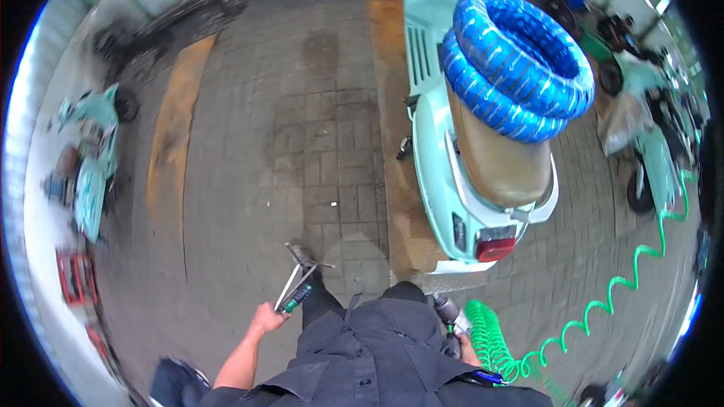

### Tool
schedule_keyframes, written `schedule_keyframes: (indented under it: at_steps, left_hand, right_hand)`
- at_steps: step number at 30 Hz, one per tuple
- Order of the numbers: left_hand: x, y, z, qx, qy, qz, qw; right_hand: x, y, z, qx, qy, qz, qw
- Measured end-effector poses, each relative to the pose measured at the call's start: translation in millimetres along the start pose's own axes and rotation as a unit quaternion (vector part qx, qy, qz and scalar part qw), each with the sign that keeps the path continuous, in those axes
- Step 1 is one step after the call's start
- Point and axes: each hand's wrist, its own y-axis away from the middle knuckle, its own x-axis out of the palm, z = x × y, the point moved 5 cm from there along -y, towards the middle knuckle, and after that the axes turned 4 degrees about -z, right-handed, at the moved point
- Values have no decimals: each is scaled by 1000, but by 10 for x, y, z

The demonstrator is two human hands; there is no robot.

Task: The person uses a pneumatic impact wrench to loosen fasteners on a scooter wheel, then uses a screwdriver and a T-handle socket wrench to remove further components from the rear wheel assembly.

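My left hand point(268, 318) at the lower middle is closed on a bundle of hand tools point(298, 280): metal bars with crosspieces and a green-and-black handle. My right hand point(464, 347) grips a silver-and-dark air tool point(452, 316) at my right hip, with a green coiled hose point(477, 320) beside it. In front of me to the right stands a mint-green scooter point(441, 181) with a tan seat point(498, 169) and a red tail light. On it lie two stacked tires in blue striped wrapping point(483, 22).
Mint scooters stand at the left point(98, 181) and right point(660, 173). Red racks point(75, 275) line the left edge. Yellow strips point(177, 128) mark the paved floor point(249, 143). The hose stretches right. A dark-clad shape point(177, 384), possibly a person, shows at lower left.
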Motion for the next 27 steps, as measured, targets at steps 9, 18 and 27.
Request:
schedule_keyframes:
  at_steps: [9,18,27]
  left_hand:
    - [-1515,-1628,-135,140,-307,167,926]
    - [-2173,-2883,-2102,289,-446,104,841]
    - [-904,-4533,-4284,436,-608,89,658]
  right_hand:
    - [1669,-31,-2126,-62,-301,-31,951]
    - [3281,-118,-2840,-5,-442,-69,895]
    - [3594,-386,-3079,-63,-579,-33,813]
